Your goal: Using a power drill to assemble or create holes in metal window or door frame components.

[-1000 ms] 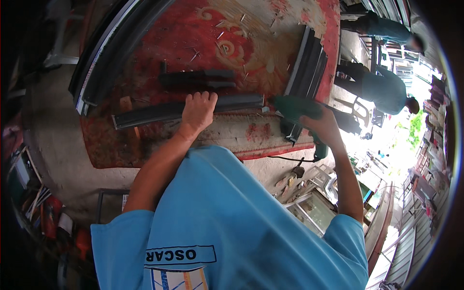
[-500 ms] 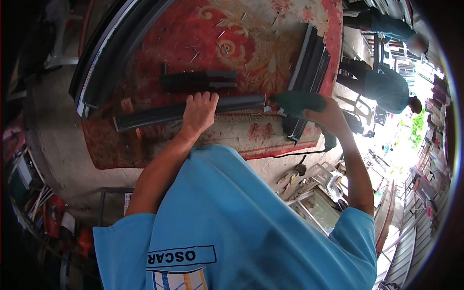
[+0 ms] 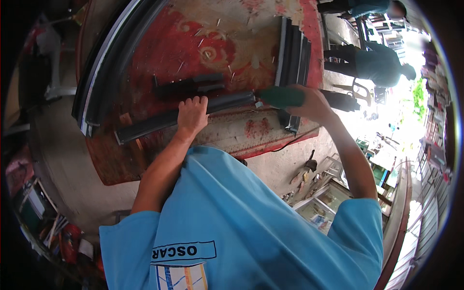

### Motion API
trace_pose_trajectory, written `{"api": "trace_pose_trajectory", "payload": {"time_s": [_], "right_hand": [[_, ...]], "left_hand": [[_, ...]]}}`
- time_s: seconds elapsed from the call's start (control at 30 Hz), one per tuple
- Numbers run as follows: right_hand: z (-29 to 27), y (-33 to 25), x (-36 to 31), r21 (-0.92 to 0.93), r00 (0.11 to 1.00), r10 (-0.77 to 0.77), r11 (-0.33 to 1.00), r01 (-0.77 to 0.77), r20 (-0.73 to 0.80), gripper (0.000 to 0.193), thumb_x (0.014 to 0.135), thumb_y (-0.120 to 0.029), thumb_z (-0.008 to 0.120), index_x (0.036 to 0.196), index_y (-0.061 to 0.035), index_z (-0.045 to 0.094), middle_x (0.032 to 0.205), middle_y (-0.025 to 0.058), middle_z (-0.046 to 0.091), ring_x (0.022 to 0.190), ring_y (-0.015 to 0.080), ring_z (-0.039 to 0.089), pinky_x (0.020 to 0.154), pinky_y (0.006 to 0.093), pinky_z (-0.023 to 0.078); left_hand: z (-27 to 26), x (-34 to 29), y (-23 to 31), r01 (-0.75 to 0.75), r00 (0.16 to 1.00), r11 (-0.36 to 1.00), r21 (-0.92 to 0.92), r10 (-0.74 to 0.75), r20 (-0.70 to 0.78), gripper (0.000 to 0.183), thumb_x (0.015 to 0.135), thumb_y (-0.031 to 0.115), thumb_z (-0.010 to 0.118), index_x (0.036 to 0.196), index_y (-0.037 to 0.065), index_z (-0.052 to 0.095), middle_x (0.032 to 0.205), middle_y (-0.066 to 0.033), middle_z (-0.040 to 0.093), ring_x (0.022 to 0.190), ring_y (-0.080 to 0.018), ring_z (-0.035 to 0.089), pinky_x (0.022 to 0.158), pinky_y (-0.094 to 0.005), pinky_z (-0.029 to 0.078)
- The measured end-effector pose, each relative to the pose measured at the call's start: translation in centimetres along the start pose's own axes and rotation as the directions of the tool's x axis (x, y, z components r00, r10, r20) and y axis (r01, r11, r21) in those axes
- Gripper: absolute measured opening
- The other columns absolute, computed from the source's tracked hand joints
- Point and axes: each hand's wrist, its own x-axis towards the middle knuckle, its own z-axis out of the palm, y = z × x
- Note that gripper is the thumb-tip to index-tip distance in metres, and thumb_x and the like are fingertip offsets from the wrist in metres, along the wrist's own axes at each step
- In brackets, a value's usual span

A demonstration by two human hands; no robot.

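My left hand (image 3: 193,115) is closed over the middle of a long dark grey metal profile (image 3: 150,124), which lies across the near side of a carpet-covered table (image 3: 174,63). In my right hand (image 3: 314,104) is a green power drill (image 3: 282,97), its nose pointing left at the profile's right end. Whether the bit touches or enters the profile is too small to tell. Just beyond my left hand, short dark profile pieces (image 3: 188,86) lie on the red carpet. A small pale piece (image 3: 259,104) sits below the drill's nose.
Long curved dark profiles (image 3: 108,58) fill the table's left side. More dark profiles (image 3: 292,58) lie stacked at right, partly behind the drill. Loose screws or nails are scattered over the carpet. A cord (image 3: 295,140) hangs near the table's edge. Two people (image 3: 377,65) stand far right.
The whole view has shifted a little, so table and profiles sit differently in the picture. My left hand keeps its grip on the profile, and the drill stays at the profile's right end.
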Motion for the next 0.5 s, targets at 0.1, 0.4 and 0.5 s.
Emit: {"api": "trace_pose_trajectory", "payload": {"time_s": [0.1, 0.4, 0.5], "right_hand": [[0.1, -0.6, 0.2, 0.009, 0.998, -0.015, 1.000, 0.016, -0.057, 0.067, 0.069, -0.046, 0.082, 0.121, -0.0057, 0.071, 0.094, 0.0150, 0.077, 0.089, 0.0363, 0.075, 0.083, 0.0446, 0.058], [1.5, 0.8, -2.2, 0.671, 0.915, 0.360, 0.636, -0.382, 0.180, 0.047, 0.085, -0.036, 0.079, 0.110, 0.0031, 0.073, 0.086, 0.0106, 0.075, 0.065, 0.0166, 0.071, 0.055, 0.0301, 0.056], [4.0, -1.6, -4.5, 0.530, 0.939, 0.342, 0.804, -0.268, -0.044, 0.054, 0.081, -0.039, 0.081, 0.115, 0.0020, 0.072, 0.089, 0.0131, 0.076, 0.073, 0.0205, 0.073, 0.066, 0.0350, 0.059]], "left_hand": [[-0.3, -0.2, 0.2, 0.008, 1.000, 1.000, 0.009, -0.008, 0.003, 0.052, 0.073, 0.033, 0.088, 0.112, 0.013, 0.059, 0.099, -0.0079, 0.065, 0.095, -0.0297, 0.067, 0.079, -0.0473, 0.051], [-0.6, -0.6, 0.5, -0.006, 0.999, 0.999, 0.035, 0.008, -0.052, 0.053, 0.074, 0.035, 0.088, 0.111, 0.013, 0.059, 0.098, -0.0082, 0.066, 0.093, -0.0304, 0.068, 0.077, -0.0481, 0.051], [-0.5, -0.7, 0.7, 0.004, 1.000, 0.998, 0.063, -0.002, -0.029, 0.052, 0.074, 0.034, 0.089, 0.111, 0.014, 0.059, 0.098, -0.0064, 0.065, 0.093, -0.0279, 0.067, 0.079, -0.0465, 0.050]]}}
